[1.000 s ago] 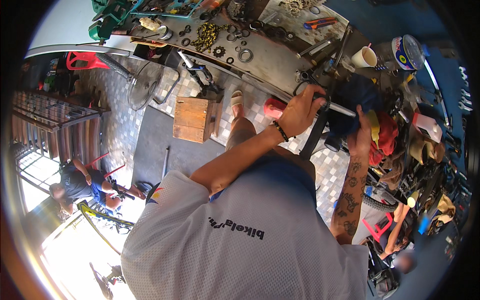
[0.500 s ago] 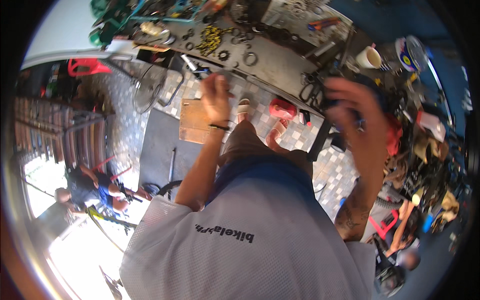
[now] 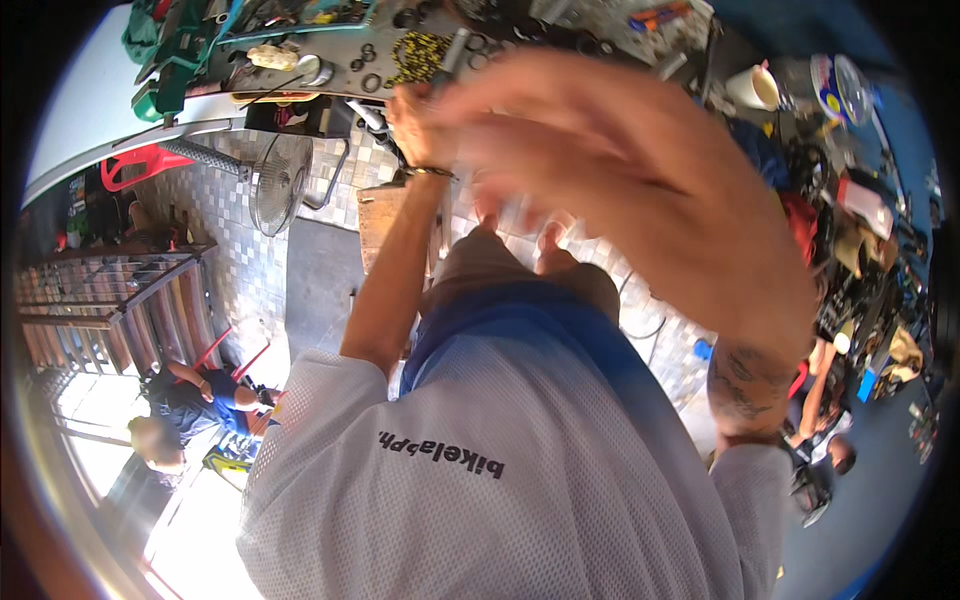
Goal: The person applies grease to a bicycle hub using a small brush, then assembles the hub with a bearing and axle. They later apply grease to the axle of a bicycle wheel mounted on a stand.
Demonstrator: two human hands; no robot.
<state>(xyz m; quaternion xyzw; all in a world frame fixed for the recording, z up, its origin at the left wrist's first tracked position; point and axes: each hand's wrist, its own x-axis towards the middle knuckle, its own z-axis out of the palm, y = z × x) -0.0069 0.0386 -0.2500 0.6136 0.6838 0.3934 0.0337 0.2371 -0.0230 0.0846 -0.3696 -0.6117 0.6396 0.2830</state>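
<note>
My left hand (image 3: 418, 128) is at the near edge of the workbench (image 3: 335, 78), its fingers curled. What they hold is mostly hidden; a grey metal tube (image 3: 456, 48) sticks up just beyond them, and I cannot tell if it is in the grip. My right hand (image 3: 570, 130) is raised close to the camera, reaching left across the view and smeared by motion. Its fingers overlap the left hand's edge, and I cannot see whether they touch. A yellow-and-black chain (image 3: 415, 58) lies on the bench past my left hand, with dark rings (image 3: 371, 82) beside it.
A round fan (image 3: 280, 183) stands on the tiled floor left of a wooden board (image 3: 378, 222). White cup (image 3: 752, 88) and clear tub (image 3: 840, 88) are at the bench's right. Clutter lines the right wall. One person (image 3: 190, 410) sits at lower left; another (image 3: 820, 420) is at lower right.
My right hand has swung left and nearer the camera, now covering much of the bench edge. My left hand has moved slightly up and left to the bench, and its fingers have curled.
</note>
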